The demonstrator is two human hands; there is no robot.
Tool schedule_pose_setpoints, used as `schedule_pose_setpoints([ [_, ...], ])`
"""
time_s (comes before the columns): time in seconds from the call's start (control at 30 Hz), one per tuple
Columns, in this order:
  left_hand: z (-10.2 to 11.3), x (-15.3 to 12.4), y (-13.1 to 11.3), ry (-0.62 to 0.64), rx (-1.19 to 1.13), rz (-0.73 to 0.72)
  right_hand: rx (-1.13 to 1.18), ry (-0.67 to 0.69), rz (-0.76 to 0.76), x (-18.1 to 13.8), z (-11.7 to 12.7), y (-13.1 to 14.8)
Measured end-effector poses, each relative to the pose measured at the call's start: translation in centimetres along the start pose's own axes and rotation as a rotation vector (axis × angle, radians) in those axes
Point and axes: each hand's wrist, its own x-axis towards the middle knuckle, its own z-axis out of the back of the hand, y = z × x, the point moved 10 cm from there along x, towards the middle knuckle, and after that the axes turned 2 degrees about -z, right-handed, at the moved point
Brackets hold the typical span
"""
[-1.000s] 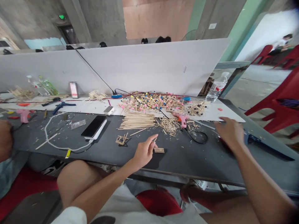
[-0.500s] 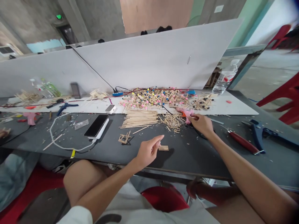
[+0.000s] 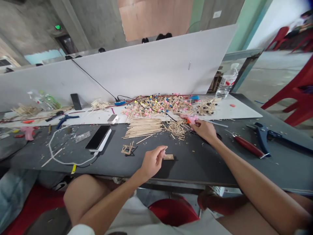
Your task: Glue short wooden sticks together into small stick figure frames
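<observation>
My left hand (image 3: 153,160) hovers over the dark table (image 3: 195,163), fingers pinched on a short wooden stick, right beside a small flat block of glued sticks (image 3: 168,157). My right hand (image 3: 204,129) reaches forward and closes on the pink glue gun (image 3: 189,118) lying by a scatter of short sticks (image 3: 177,128). A neat bundle of long sticks (image 3: 143,127) lies left of that. A small stick frame (image 3: 127,149) sits left of my left hand.
A heap of stick pieces with coloured beads (image 3: 161,104) lies on the white board. A phone on a power bank (image 3: 98,138), a red-handled tool (image 3: 246,146), blue pliers (image 3: 262,137) and a water bottle (image 3: 226,85) are around. Red chairs (image 3: 295,98) stand at the right.
My right hand swept left from the table's right side to the pink glue gun and closed on it. My left hand's fingers curled into a pinch on a stick.
</observation>
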Motion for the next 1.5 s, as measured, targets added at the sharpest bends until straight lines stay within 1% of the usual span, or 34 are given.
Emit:
schedule_pose_setpoints([
  [0.1, -0.1, 0.0, 0.1, 0.009, -0.027, 0.024, 0.024, 0.020, -0.012, 0.1, -0.1, -0.2],
  [0.2, -0.1, 0.0, 0.5, -0.004, -0.066, 0.053, 0.051, 0.007, -0.013, 0.3, 0.3, -0.3],
  [0.3, 0.0, -0.2, 0.9, -0.023, -0.113, 0.080, 0.147, -0.009, -0.055, 0.3, 0.9, -0.8],
  [0.4, 0.4, -0.1, 0.6, -0.055, -0.091, 0.053, 0.323, -0.030, -0.112, 0.2, 1.4, -1.6],
  [0.5, 1.2, 0.2, -0.6, -0.102, 0.002, -0.044, 0.652, -0.001, -0.183, -0.2, 1.0, -2.0],
  [0.57, 1.7, 0.3, -1.3, -0.137, 0.057, -0.093, 0.844, 0.053, -0.200, -0.7, 0.6, -1.4],
  [0.63, 2.1, 0.4, -1.6, -0.170, 0.086, -0.107, 0.961, 0.087, -0.197, -1.3, 0.5, -0.5],
  [0.73, 2.2, 0.4, -1.1, -0.179, 0.056, -0.066, 1.099, 0.090, -0.203, -2.5, 1.1, 0.6],
  [0.83, 2.0, 0.3, 0.1, -0.169, -0.034, 0.036, 1.147, 0.077, -0.144, -3.9, 2.2, 1.5],
  [0.97, 1.6, 0.0, 1.7, -0.176, -0.172, 0.171, 1.106, 0.065, -0.063, -6.3, 3.6, 1.5],
  [1.03, 1.4, -0.1, 2.2, -0.176, -0.243, 0.221, 1.016, 0.099, -0.063, -7.5, 4.0, 1.3],
  [1.1, 1.2, -0.1, 2.5, -0.178, -0.327, 0.256, 0.876, 0.126, -0.033, -8.5, 4.4, 1.4],
  [1.17, 1.0, -0.1, 2.7, -0.175, -0.404, 0.281, 0.698, 0.066, 0.031, -9.1, 5.5, 1.8],
  [1.23, 0.9, 0.0, 2.9, -0.173, -0.454, 0.304, 0.528, -0.024, 0.118, -9.7, 6.5, 2.7],
  [1.3, 0.8, 0.0, 3.3, -0.174, -0.458, 0.332, 0.391, -0.074, 0.201, -10.4, 7.0, 4.0],
  [1.37, 0.8, 0.0, 3.7, -0.167, -0.406, 0.354, 0.286, -0.094, 0.266, -11.0, 7.1, 5.4],
  [1.5, 1.4, 0.1, 3.7, -0.182, -0.247, 0.321, 0.198, -0.106, 0.343, -12.1, 7.0, 7.2],
])
